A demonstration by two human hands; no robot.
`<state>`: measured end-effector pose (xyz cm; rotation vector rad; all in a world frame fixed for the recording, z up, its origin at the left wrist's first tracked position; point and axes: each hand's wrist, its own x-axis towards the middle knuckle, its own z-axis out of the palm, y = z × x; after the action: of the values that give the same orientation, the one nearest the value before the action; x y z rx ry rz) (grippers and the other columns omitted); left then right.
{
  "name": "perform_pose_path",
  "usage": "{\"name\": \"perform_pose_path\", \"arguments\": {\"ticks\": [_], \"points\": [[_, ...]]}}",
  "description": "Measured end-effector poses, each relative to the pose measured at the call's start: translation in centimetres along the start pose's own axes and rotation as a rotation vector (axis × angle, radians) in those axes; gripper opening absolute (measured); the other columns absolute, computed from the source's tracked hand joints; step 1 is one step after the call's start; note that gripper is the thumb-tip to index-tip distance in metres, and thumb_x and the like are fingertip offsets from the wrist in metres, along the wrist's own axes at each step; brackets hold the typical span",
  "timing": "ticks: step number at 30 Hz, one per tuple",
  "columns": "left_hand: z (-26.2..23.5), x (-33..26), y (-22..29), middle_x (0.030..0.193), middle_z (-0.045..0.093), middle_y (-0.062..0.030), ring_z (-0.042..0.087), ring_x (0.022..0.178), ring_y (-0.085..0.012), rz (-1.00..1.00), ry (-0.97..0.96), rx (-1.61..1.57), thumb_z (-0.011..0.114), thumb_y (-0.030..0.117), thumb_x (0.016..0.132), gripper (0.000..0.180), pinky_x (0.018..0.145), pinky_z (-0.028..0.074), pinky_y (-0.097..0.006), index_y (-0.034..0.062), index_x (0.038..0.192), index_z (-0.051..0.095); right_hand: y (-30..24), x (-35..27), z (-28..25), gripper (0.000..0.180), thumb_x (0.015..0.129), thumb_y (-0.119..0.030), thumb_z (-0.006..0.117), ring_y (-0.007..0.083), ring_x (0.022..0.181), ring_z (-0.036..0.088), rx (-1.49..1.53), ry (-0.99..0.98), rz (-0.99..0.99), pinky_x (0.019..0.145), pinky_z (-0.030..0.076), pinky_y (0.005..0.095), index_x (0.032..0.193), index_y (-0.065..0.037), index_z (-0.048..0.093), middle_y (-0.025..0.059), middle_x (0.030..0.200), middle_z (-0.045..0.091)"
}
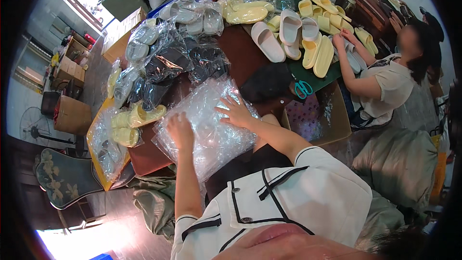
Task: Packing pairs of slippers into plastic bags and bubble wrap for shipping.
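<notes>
A stack of clear plastic bags [211, 137] lies over the near edge of the brown table and my lap. My right hand [236, 112] rests flat on the stack with its fingers spread. At the bags' left side my left hand [180, 129] is closed, its fingers curled on the plastic; the fingertips are partly hidden. Just left of it sit yellow slippers [138, 117], with a bagged pair [109, 147] beyond them. Farther back are black slippers in clear bags [166, 62] and pale grey bagged slippers [192, 17].
Right of the bags lie a black cloth-like thing [267, 84] and teal-handled scissors [302, 89]. Below them stands an open cardboard box [337, 120]. Loose white slippers [268, 42] and yellow slippers [318, 57] spread behind. At right a co-worker [385, 79] handles grey slippers.
</notes>
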<state>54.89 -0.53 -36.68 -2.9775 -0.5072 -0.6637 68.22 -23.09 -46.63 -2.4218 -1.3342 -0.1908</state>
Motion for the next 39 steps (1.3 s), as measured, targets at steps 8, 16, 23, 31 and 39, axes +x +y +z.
{"name": "perform_pose_path", "arguments": {"ticks": [8, 16, 23, 31, 39], "points": [[6.3, -0.1, 4.2, 0.141, 0.046, -0.0264, 0.032, 0.140, -0.0483, 0.129, -0.196, -0.057, 0.062, 0.039, 0.095, 0.057, 0.113, 0.025, -0.065, 0.0230, 0.148, 0.049, -1.1, 1.7, -0.2, 0.062, 0.092, -0.060, 0.055, 0.0354, 0.150, 0.027, -0.012, -0.020, -0.005, 0.120, 0.009, 0.0646, 0.148, -0.034, 0.048, 0.0108, 0.161, 0.035], [7.6, -2.6, 3.7, 0.144, 0.043, -0.0220, 0.029, 0.141, -0.0476, 0.061, -0.225, -0.227, 0.063, 0.037, 0.092, 0.056, 0.114, 0.018, -0.068, 0.0259, 0.145, 0.051, -0.9, 0.5, 0.7, 0.061, 0.090, -0.054, 0.063, 0.0363, 0.147, 0.031, 0.034, -0.002, 0.002, 0.115, 0.017, 0.0677, 0.146, -0.032, 0.052, 0.0123, 0.157, 0.039], [8.5, -1.5, 3.7, 0.146, 0.042, -0.0229, 0.027, 0.143, -0.0475, 0.107, -0.282, -0.194, 0.061, 0.040, 0.092, 0.057, 0.115, 0.015, -0.068, 0.0258, 0.146, 0.050, 3.9, 4.7, -1.1, 0.061, 0.093, -0.041, 0.067, 0.0319, 0.127, 0.055, 0.433, 0.108, 0.068, 0.102, 0.040, 0.0520, 0.148, -0.019, 0.048, 0.0145, 0.137, 0.058], [9.1, -0.9, 4.5, 0.147, 0.040, -0.0241, 0.023, 0.144, -0.0480, 0.094, -0.345, -0.175, 0.059, 0.041, 0.093, 0.056, 0.117, 0.012, -0.067, 0.0253, 0.146, 0.052, 24.1, 23.2, -4.6, 0.070, 0.094, -0.035, 0.071, 0.0284, 0.124, 0.052, 1.901, 0.640, 0.757, 0.101, 0.050, 0.0440, 0.149, -0.008, 0.038, 0.0123, 0.141, 0.048], [9.3, -0.9, 3.9, 0.146, 0.039, -0.0230, 0.023, 0.144, -0.0476, 0.084, -0.378, -0.143, 0.060, 0.041, 0.091, 0.057, 0.115, 0.014, -0.067, 0.0261, 0.145, 0.052, 34.2, 32.0, -0.7, 0.073, 0.095, -0.045, 0.068, 0.0315, 0.135, 0.043, 1.908, 1.030, 1.274, 0.103, 0.049, 0.0503, 0.150, -0.010, 0.034, 0.0128, 0.150, 0.037]]}}
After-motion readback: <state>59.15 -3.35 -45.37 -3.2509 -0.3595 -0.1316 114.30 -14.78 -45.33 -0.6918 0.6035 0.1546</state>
